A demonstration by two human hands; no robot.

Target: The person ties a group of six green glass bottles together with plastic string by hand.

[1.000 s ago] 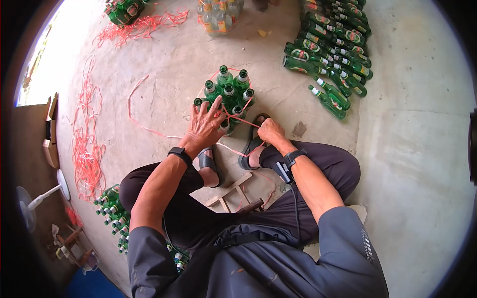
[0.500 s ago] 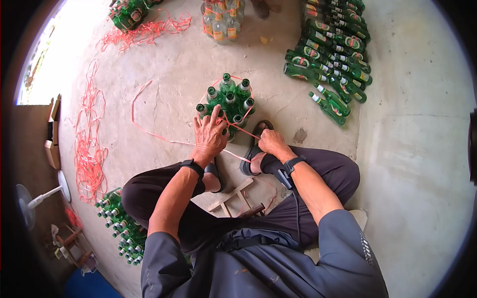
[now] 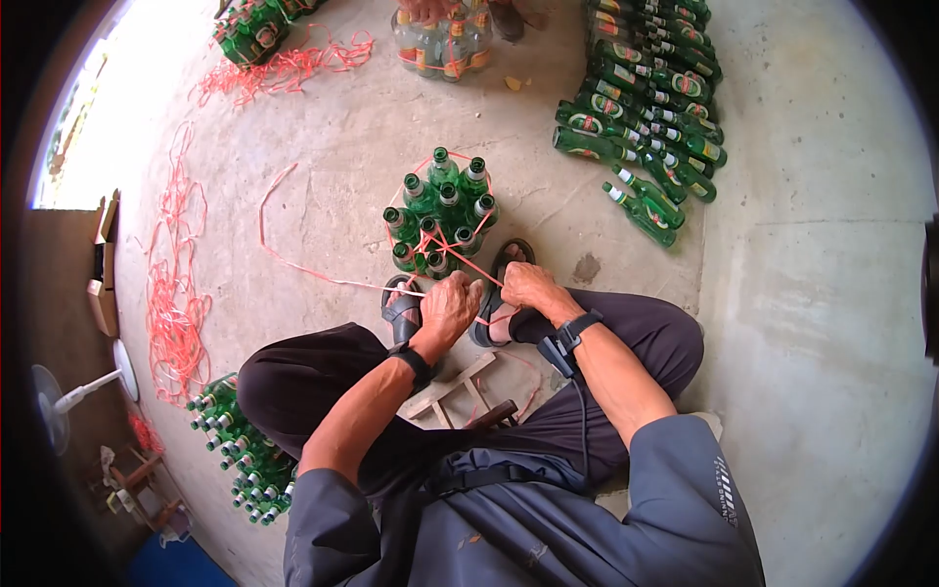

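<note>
A cluster of green glass bottles (image 3: 448, 201) stands upright on the floor in front of my feet. Pinkish-red plastic strap (image 3: 460, 256) loops around the group and crosses over several necks on the near side. My right hand (image 3: 531, 291) is closed on the strap where it runs taut from the bottles. Beside it, my left hand (image 3: 450, 305) is closed too, with the strap's loose length (image 3: 337, 280) entering it from the left. Both hands are just short of the bottles, above my sandals. The fingertips of my left hand are partly hidden.
Green bottles (image 3: 665, 108) lie in rows at the upper right. More green bottles (image 3: 240, 450) stand by my left knee. Tangled strap (image 3: 176, 323) lies on the left. At the top, another person's hand (image 3: 426, 10) is over tied clear bottles (image 3: 440, 49). A wooden frame (image 3: 450, 391) sits between my legs.
My left hand has come off the bottle tops, back toward me and right, beside my right hand. The crossing strap over the near necks now shows. The other person's hand has appeared on the clear bottles.
</note>
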